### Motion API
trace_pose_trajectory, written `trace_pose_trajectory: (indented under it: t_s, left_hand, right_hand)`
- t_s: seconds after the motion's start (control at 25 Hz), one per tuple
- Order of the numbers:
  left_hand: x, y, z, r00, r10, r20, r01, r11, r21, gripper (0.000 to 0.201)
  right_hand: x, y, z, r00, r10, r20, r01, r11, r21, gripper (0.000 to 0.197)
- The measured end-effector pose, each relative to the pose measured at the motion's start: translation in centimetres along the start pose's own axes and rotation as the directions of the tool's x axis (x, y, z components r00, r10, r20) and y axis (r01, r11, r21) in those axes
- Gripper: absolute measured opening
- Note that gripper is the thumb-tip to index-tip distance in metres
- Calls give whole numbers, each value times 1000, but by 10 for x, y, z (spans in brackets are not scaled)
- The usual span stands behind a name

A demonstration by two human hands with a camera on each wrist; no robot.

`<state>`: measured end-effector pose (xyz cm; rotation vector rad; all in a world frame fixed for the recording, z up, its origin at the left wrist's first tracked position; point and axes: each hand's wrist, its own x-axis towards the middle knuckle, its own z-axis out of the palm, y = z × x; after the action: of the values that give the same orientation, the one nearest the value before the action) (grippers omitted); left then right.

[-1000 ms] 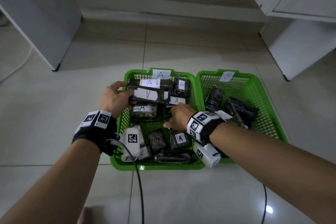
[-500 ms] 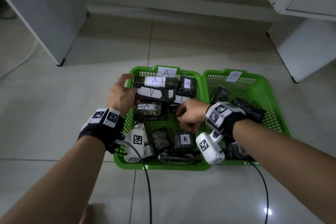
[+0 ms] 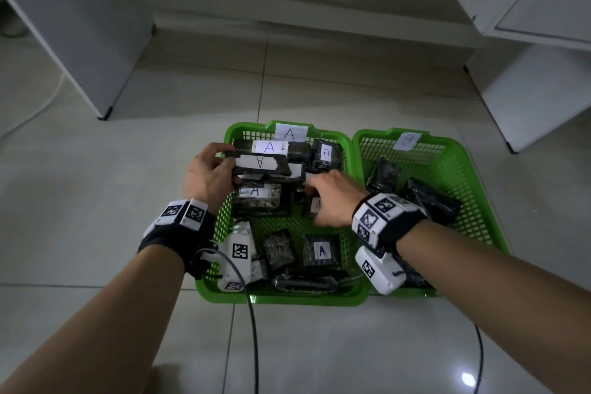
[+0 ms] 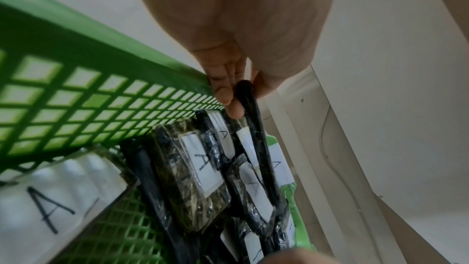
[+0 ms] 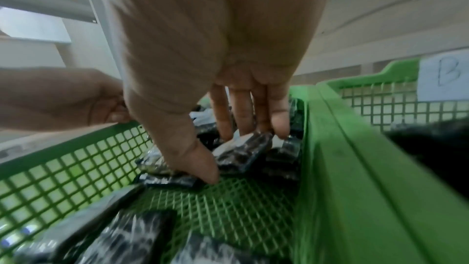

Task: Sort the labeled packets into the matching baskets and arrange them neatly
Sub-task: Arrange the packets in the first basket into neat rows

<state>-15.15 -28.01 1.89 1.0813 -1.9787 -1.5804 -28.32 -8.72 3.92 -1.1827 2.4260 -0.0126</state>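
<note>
Bare forearms on both sides, no sleeves, each wrist wrapped in a black strap topped with white blocks printed with black square-code markers. Under the left wrist hangs a white camera unit showing another square code, a black cable looping off it toward the wearer. The right wrist's band carries a matching white unit, with a second black cable behind it.
</note>
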Motion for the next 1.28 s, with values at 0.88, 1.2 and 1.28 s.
trace_pose_trajectory:
  t_s: [0.88, 1.2, 1.28]
  left_hand:
    - [0, 14, -16, 986, 30, 163, -34, 999, 23, 25]
    - [-9, 23, -17, 940, 79, 331, -155, 965, 210, 26]
    - [-9, 17, -23, 920, 194, 341, -325, 864, 385, 26]
  right_hand:
    - [12, 17, -36, 960, 161, -229, -115, 973, 202, 21]
    - [6, -14, -17, 956, -196, -217, 232, 960, 155, 35]
    - [8, -15, -12, 954, -212, -210, 233, 969, 80, 26]
